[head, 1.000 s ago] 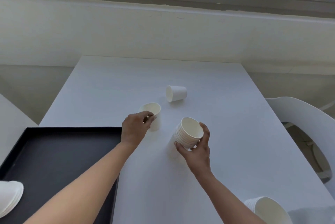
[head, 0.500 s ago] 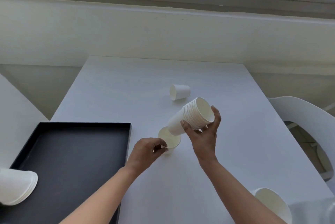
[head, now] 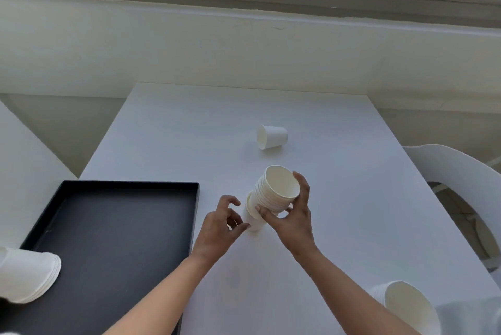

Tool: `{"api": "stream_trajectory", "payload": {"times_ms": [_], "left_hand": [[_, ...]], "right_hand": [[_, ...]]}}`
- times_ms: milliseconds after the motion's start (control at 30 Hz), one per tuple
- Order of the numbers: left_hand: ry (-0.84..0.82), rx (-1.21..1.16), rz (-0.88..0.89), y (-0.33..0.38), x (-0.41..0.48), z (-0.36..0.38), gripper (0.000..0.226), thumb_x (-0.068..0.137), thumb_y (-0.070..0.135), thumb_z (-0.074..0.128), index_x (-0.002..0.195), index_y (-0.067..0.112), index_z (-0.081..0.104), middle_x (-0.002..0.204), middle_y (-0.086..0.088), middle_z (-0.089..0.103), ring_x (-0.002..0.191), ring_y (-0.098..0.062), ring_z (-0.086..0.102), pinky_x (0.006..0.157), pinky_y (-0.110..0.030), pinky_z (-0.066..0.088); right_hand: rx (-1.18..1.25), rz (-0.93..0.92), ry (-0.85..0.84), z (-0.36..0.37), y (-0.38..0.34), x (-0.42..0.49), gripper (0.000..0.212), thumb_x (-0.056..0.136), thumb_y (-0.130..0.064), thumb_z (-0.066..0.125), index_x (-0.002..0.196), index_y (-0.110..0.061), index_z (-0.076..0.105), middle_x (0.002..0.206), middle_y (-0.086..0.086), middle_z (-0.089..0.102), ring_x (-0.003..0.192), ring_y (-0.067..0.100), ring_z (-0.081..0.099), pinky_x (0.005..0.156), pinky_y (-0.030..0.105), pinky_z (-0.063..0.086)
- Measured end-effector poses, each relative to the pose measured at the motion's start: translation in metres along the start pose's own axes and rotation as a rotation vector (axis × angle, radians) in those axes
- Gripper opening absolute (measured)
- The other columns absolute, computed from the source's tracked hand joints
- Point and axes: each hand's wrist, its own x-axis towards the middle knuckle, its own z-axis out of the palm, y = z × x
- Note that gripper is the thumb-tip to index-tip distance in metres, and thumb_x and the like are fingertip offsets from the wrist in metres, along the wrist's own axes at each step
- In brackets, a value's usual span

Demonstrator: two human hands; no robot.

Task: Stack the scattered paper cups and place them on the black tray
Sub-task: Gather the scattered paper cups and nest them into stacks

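Note:
My right hand (head: 294, 222) grips a stack of white paper cups (head: 276, 191), tilted with its mouth up and right; the stack's base goes into a single upright cup (head: 252, 219) on the white table. My left hand (head: 221, 226) is just left of that cup, fingers spread and loose, holding nothing. One more cup (head: 271, 136) lies on its side farther back on the table. The black tray (head: 108, 231) sits at the left, with a stack of cups (head: 28, 277) lying at its near left corner.
Another stack of cups (head: 406, 307) is at the table's near right corner. A white chair (head: 458, 172) stands right of the white table (head: 352, 199). A wall and window ledge lie beyond the far edge.
My left hand brought the single cup nearer, set it upright and let go. My right hand lifted the stack, then lowered its base into that cup.

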Motion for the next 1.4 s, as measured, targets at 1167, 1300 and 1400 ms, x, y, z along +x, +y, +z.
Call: {"api": "stream_trajectory", "payload": {"times_ms": [1167,1300,1400], "left_hand": [[0.074,-0.236,-0.351,0.051,0.146,0.018,0.025,0.087,0.023,0.062,0.105,0.006,0.064,0.116,-0.01,0.063,0.105,-0.027,0.059,0.094,-0.045,0.049],[0.061,-0.11,-0.352,0.056,0.17,0.026,0.038,0.087,0.03,0.06,0.116,0.006,0.06,0.121,-0.009,0.061,0.111,-0.027,0.056,0.094,-0.04,0.048],[0.085,-0.052,-0.405,0.057,0.186,0.03,0.041,0.085,0.032,0.062,0.118,0.007,0.058,0.119,-0.01,0.062,0.107,-0.028,0.059,0.085,-0.036,0.047]], "right_hand": [[-0.063,0.167,0.155,-0.005,0.023,0.019,0.092,0.064,-0.028,0.083,0.129,-0.044,0.02,0.109,-0.023,0.05,0.102,0.018,0.058,0.083,0.037,0.05],[-0.055,0.175,0.163,-0.003,0.024,0.018,0.093,0.063,-0.027,0.083,0.13,-0.045,0.021,0.105,-0.032,0.047,0.099,0.016,0.057,0.082,0.035,0.049],[-0.04,0.182,0.172,-0.002,0.025,0.016,0.093,0.062,-0.026,0.084,0.125,-0.052,0.021,0.106,-0.035,0.046,0.102,0.019,0.059,0.085,0.04,0.051]]}}
